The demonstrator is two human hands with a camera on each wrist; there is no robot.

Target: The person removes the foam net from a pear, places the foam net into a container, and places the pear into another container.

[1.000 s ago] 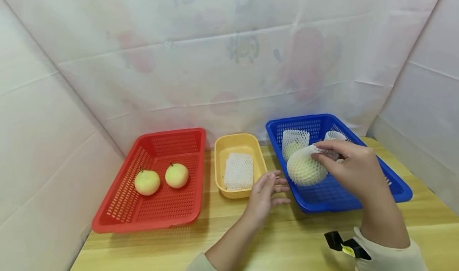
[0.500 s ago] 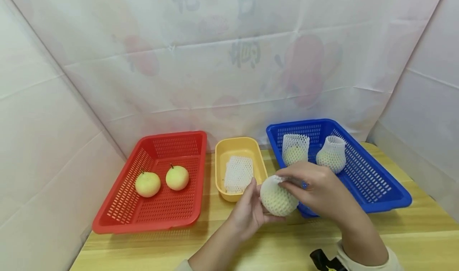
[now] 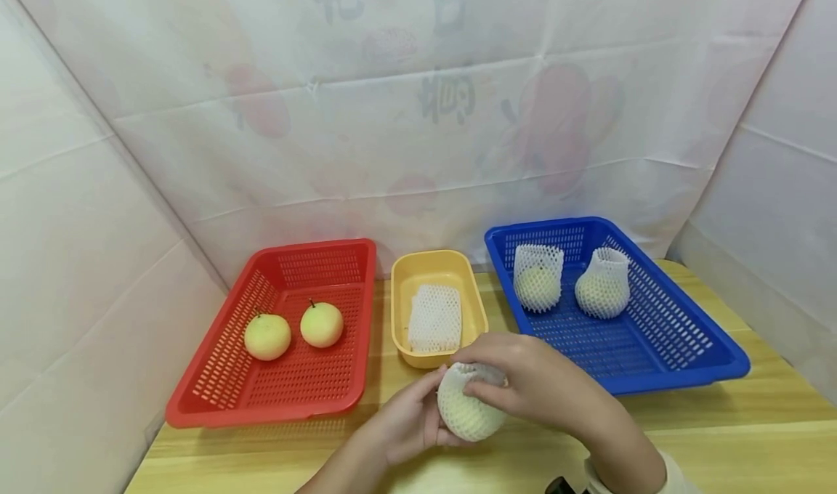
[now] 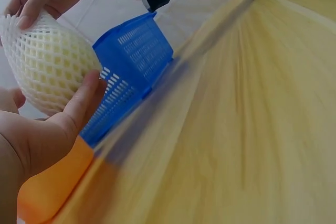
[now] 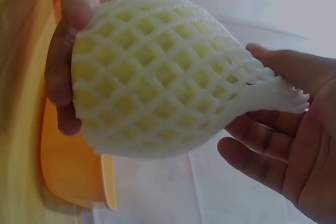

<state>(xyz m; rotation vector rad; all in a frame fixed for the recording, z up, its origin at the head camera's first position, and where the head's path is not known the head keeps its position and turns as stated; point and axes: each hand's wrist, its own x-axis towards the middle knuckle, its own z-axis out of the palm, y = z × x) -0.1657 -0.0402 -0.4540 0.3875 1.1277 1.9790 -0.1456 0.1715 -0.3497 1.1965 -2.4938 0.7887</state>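
Observation:
A pear in a white foam net (image 3: pixel 467 412) is held between both hands over the table's front part. My left hand (image 3: pixel 407 423) cups its lower side, with the thumb on one side and the fingers round the other. My right hand (image 3: pixel 532 379) holds the gathered neck of the net between thumb and fingers. In the right wrist view, yellow-green skin of the netted pear (image 5: pixel 152 69) shows through the mesh, and the neck narrows towards the right palm. The left wrist view has the netted pear (image 4: pixel 50 69) tilted, with left fingertips against its side.
At left a red basket (image 3: pixel 307 407) holds two bare pears (image 3: pixel 269 336). A yellow tray (image 3: pixel 480 305) with flat white foam nets (image 3: pixel 435 318) stands behind the hands. Two netted pears (image 3: pixel 602 290) sit at the back of the blue basket (image 3: pixel 686 374) on the right.
The right hand has carried the netted pear out over the blue basket's edge, left and towards the front. The left hand has come under it and now holds it too.

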